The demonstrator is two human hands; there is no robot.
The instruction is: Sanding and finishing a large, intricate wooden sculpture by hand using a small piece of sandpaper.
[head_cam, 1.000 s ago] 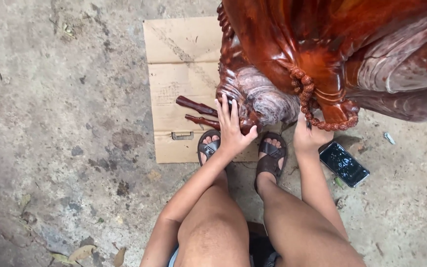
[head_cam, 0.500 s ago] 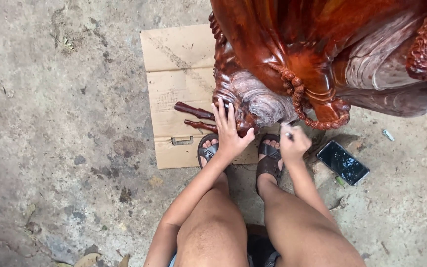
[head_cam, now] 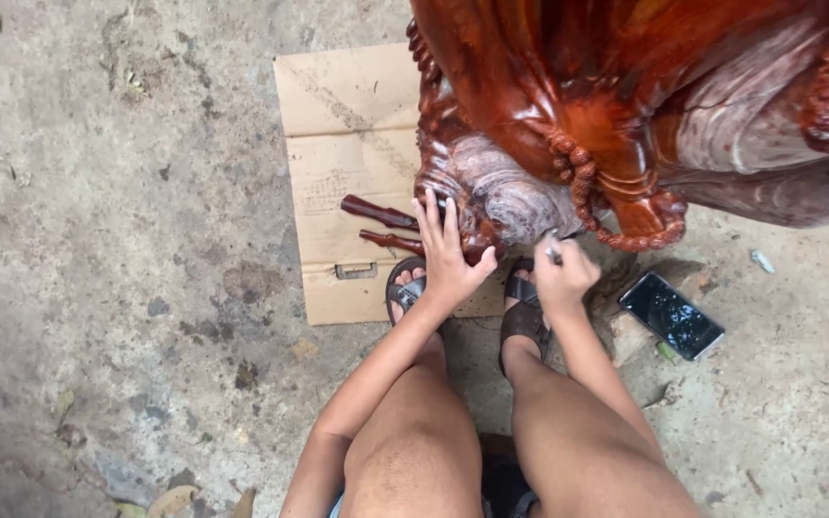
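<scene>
Head view: two hands [head_cam: 448,254] [head_cam: 560,278] on one carving [head_cam: 606,125]; two chisels [head_cam: 381,225].

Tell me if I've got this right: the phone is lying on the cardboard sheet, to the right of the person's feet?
Not quite. The head view shows the phone lying on the bare concrete floor, to the right of the feet. The cardboard sheet is on the other side, with two wooden-handled tools on it.

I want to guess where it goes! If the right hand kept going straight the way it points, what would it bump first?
Probably the carved wooden statue: the right hand points its small tool at its pale lower part.
</scene>
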